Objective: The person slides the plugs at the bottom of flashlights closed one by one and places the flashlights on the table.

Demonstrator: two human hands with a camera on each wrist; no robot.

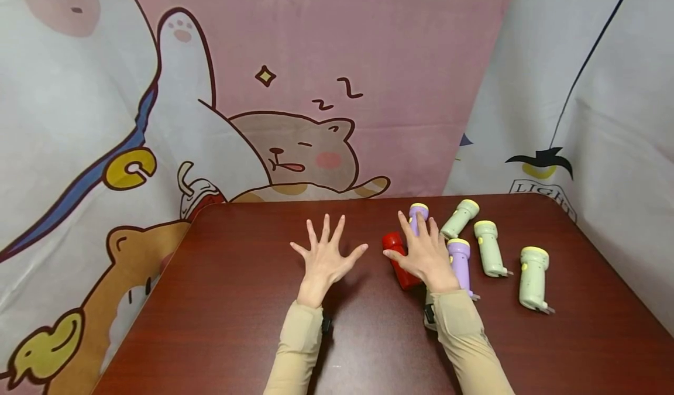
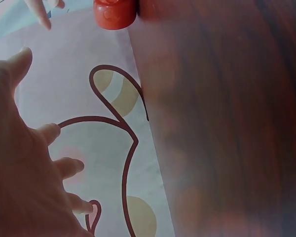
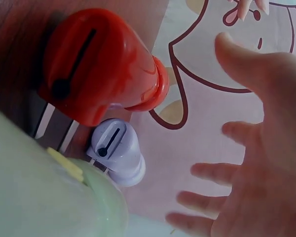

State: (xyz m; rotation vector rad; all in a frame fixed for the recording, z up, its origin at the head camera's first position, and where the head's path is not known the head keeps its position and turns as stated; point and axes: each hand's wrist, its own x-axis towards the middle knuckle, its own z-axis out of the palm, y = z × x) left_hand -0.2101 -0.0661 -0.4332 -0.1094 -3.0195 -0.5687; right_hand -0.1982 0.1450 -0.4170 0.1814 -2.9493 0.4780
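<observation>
My left hand [image 1: 323, 260] is held above the table with its fingers spread wide, and it holds nothing. Also spread and holding nothing, my right hand [image 1: 426, 257] hovers over a group of flashlights with fold-out plug prongs. A red flashlight [image 1: 404, 275] lies beneath its thumb side. Past its fingers is a purple flashlight [image 1: 419, 209], partly hidden by them. A second purple flashlight [image 1: 460, 263] lies just right of that hand. In the right wrist view, a pale green flashlight [image 3: 44, 182] looms close at lower left, near the red flashlight's [image 3: 101, 64] prongs.
Farther right lie more pale green flashlights: one at the back [image 1: 460, 218], one in the middle [image 1: 491, 250] and one nearer the right edge [image 1: 533, 278]. The dark wooden table [image 1: 226, 301] ends at a cartoon-printed cloth [image 1: 400, 79] behind it.
</observation>
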